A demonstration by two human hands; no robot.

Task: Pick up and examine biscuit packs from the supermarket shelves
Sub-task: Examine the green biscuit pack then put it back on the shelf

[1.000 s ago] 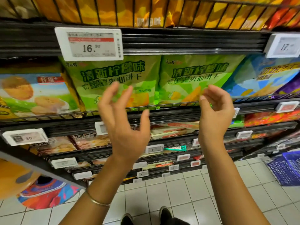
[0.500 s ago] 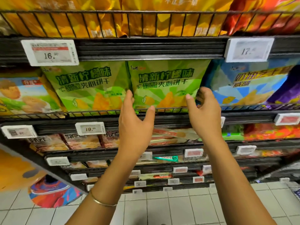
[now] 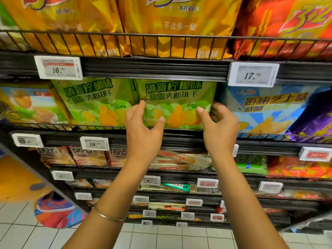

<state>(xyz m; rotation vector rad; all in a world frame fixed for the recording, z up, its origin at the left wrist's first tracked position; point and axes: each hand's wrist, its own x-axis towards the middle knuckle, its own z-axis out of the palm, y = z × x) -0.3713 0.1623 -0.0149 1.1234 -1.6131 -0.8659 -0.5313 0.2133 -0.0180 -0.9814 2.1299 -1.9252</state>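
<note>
Two green lemon biscuit packs stand side by side on the middle wire shelf, the left pack [image 3: 93, 103] and the right pack [image 3: 177, 103]. My left hand [image 3: 143, 130] is at the right pack's left edge, fingertips on the seam between the two packs and thumb spread over its lower front. My right hand [image 3: 219, 126] pinches the same pack's right edge, with the thumb on the front and the fingers curled behind. The pack still rests upright on the shelf behind the wire rail [image 3: 100, 127].
A blue biscuit pack [image 3: 265, 112] stands right of the green ones, and a pack picturing round biscuits [image 3: 27, 106] stands to their left. Yellow and red bags [image 3: 161, 24] fill the shelf above. Price tags [image 3: 58, 67] hang on the rails. Lower shelves hold smaller packs above a tiled floor [image 3: 161, 236].
Both hands have risen and reached forward from open air to the right green pack. The right hand has closed on its edge, and the view has moved closer to the shelf.
</note>
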